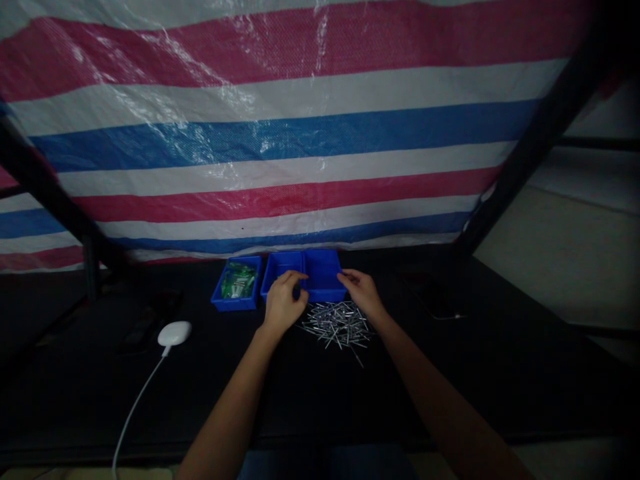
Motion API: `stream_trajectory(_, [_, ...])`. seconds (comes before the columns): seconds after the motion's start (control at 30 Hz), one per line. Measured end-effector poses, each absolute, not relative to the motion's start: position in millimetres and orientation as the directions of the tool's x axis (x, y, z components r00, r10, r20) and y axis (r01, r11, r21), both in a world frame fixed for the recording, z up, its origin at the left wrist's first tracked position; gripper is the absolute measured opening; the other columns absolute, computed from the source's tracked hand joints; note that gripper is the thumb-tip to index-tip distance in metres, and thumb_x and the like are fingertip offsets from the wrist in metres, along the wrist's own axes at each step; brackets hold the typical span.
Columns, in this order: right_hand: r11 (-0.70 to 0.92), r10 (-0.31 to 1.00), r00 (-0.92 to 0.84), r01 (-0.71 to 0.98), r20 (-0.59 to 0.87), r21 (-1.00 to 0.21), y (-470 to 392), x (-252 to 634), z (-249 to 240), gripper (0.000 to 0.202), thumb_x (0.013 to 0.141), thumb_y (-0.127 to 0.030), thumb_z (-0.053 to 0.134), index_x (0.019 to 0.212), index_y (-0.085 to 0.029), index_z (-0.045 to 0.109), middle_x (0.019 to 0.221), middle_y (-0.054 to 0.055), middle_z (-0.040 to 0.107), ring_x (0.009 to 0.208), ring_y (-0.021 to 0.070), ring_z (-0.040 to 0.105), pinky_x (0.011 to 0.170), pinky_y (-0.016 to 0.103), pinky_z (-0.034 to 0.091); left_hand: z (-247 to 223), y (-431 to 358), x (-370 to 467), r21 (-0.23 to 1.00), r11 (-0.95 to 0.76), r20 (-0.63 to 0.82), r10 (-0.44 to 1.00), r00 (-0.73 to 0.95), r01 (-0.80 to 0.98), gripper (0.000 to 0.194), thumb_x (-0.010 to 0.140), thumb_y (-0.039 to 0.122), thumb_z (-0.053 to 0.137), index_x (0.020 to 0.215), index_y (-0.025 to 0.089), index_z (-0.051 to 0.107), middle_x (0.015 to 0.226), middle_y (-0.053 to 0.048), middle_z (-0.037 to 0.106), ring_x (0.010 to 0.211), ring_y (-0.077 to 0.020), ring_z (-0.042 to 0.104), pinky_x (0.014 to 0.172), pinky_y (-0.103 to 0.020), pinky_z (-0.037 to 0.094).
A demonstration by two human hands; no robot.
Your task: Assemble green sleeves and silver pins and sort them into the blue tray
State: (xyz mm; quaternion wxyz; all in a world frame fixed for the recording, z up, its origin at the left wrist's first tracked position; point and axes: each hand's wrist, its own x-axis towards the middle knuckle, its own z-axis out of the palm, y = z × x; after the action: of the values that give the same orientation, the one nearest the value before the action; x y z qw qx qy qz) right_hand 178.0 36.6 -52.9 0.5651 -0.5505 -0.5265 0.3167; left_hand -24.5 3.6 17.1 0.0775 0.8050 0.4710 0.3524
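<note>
My right hand [363, 291] grips the right edge of a shallow blue bin [324, 275], its fingertips on the rim. The inside of this bin shows bare blue. Over the front of a second blue bin [283, 259], side by side with the first, hovers my left hand [285, 301]. Its thumb and forefinger are curved with a gap between them, and I see nothing held there. That hand hides much of the second bin's inside. Just in front of the bins lies a loose pile of thin silvery metal pins, like nails [339, 325].
A third blue bin [236, 304] at the left holds small green-and-clear packets [239, 280]. A white rounded device [175, 333] with a cable lies on the black table [320, 400]. A dark phone-like slab [440, 300] is at right. Striped sheeting [300, 153] hangs behind.
</note>
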Motion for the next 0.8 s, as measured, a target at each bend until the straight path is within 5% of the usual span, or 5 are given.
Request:
stream_trajectory(0.33, [0.182,0.952,0.216,0.17,0.217,-0.968,32.9,182.5,-45.8,0.045,0.068,-0.048,0.06,0.092,-0.012,0.068,0.08,0.009,0.069,0.069,0.0197,0.063,0.064,0.031,0.049,15.7,5.2,-25.7,0.476,-0.55,0.501,0.811,0.302,0.686,0.026,0.076,0.013,0.047,0.098,0.021,0.058,0.1,-0.002,0.06,0.088,-0.0171,0.058,0.082,-0.031,0.046])
stream_trajectory(0.53, [0.141,0.967,0.189,0.154,0.169,-0.978,31.1,183.3,-44.0,0.047,0.068,-0.047,0.059,0.097,-0.011,0.066,0.072,0.006,0.067,0.059,0.0165,0.06,0.052,0.027,0.047,13.5,6.8,-26.1,0.449,-0.569,0.501,0.799,0.332,0.689,0.027,0.078,0.013,0.045,0.1,0.022,0.057,0.104,-0.002,0.06,0.095,-0.0179,0.057,0.086,-0.032,0.044])
stream_trajectory(0.8, [0.149,0.939,0.295,0.109,0.175,-0.983,31.9,187.7,-43.5,0.042,0.067,-0.042,0.059,0.095,-0.011,0.066,0.07,0.006,0.066,0.05,0.0151,0.057,0.049,0.028,0.049,12.6,7.3,-25.8,0.432,-0.566,0.503,0.797,0.334,0.702,0.026,0.078,0.012,0.046,0.099,0.022,0.057,0.105,-0.001,0.06,0.098,-0.019,0.056,0.086,-0.033,0.043])
